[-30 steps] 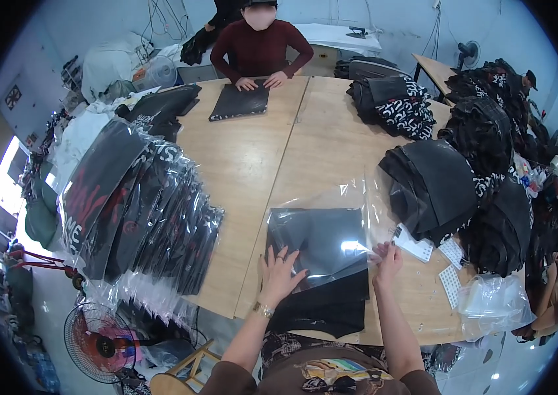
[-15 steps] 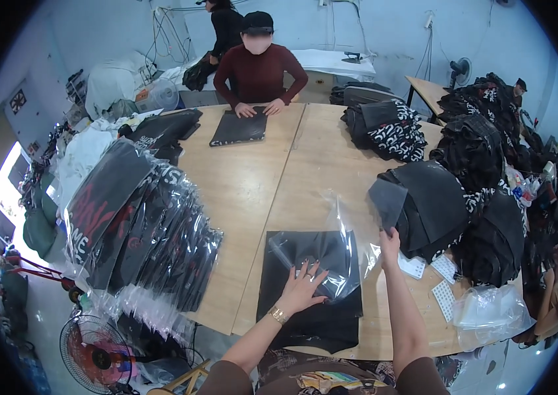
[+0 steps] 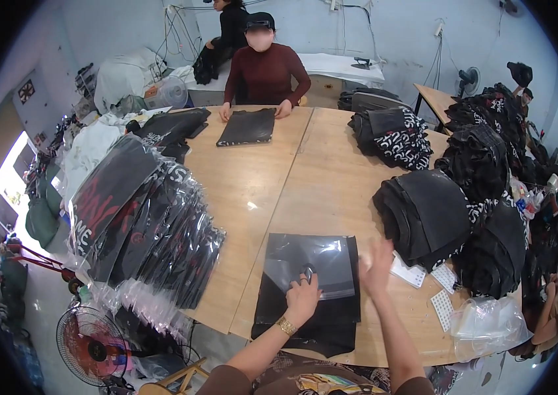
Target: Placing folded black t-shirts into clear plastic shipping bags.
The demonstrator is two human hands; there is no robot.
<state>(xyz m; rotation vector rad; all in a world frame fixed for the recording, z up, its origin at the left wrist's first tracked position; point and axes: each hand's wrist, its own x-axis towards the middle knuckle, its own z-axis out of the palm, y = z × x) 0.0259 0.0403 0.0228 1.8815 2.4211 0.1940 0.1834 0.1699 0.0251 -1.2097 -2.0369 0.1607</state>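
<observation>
A folded black garment [image 3: 272, 303] lies on the table in front of me, with a clear plastic bag [image 3: 331, 253] spread flat over its upper part. My left hand [image 3: 304, 303] rests on the bag, its fingers drawn together and pinching at the plastic. Just right of the garment hovers my right hand [image 3: 376, 266], smeared by motion so its fingers do not show clearly. It is nearest to a white sheet with rows of small dots [image 3: 409, 271] and a stack of folded black garments [image 3: 424, 210].
Bagged dark garments [image 3: 154, 230] form a large pile at left. More black garment stacks [image 3: 391, 135] stand at right, with clear bags [image 3: 489, 326] at the near right edge. Across the table [image 3: 252, 191], a co-worker handles a folded garment [image 3: 247, 126]. A fan [image 3: 94, 345] stands lower left.
My right hand has let go of the dark corner at the stack and moved down. The raised plastic now lies flat. My left hand's spread fingers have drawn together. The co-worker's hands have moved apart.
</observation>
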